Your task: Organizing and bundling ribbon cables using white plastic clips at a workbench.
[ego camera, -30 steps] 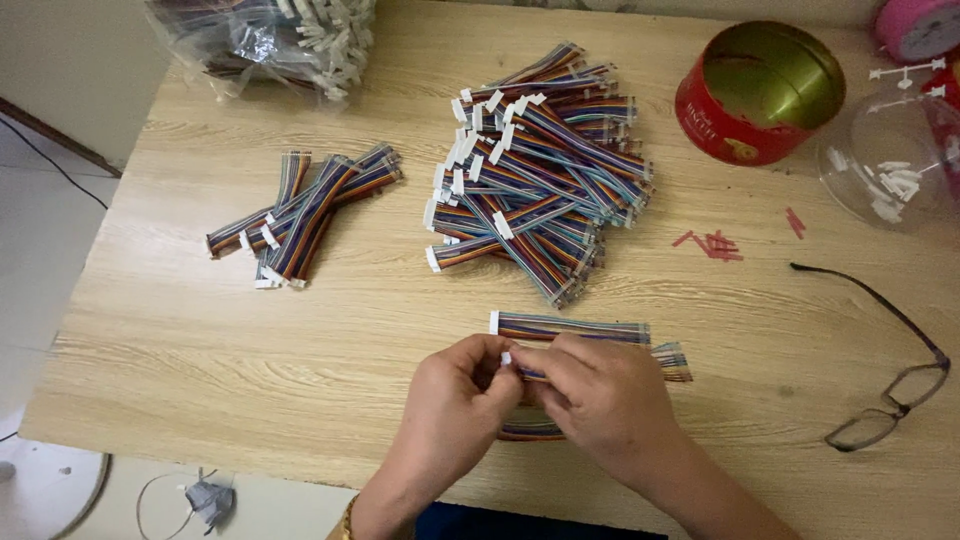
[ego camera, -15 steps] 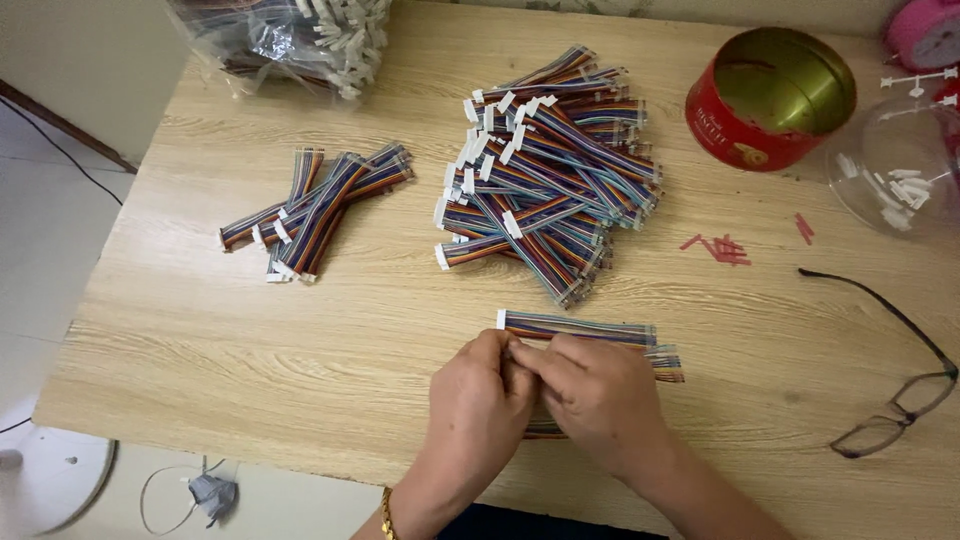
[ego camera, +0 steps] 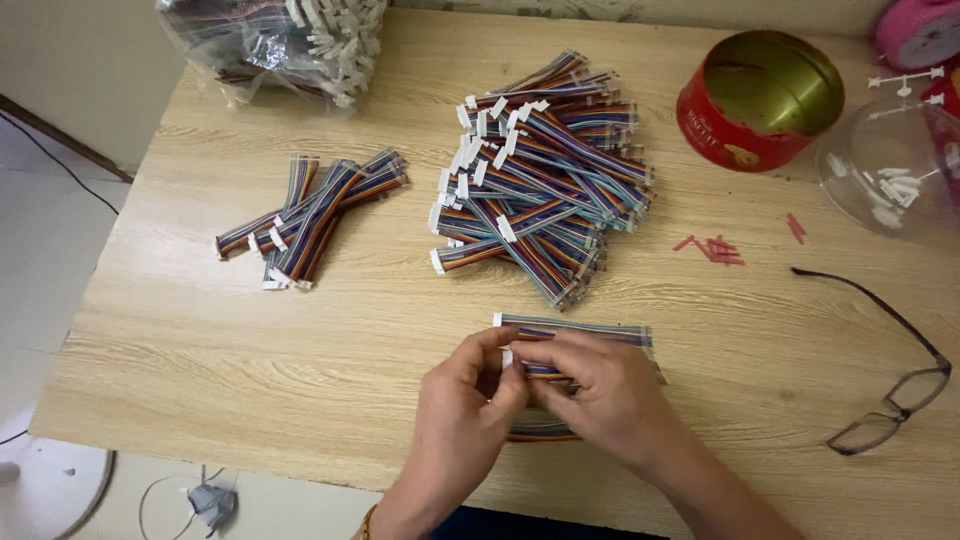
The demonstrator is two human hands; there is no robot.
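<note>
Near table's [ego camera: 250, 400] front edge, left hand [ego camera: 465, 415] and right hand [ego camera: 600, 395] both pinched one rainbow ribbon cable [ego camera: 580, 330]; red round tin [ego camera: 760, 100], far right corner.

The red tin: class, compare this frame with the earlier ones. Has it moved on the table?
No. The red tin sits at the same spot beside the clear plastic bowl and above the red scraps; only the camera shifted.

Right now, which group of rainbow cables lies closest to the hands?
The short flat row of cables just beyond the fingers, far nearer than the big pile or the small left bundle.
</note>
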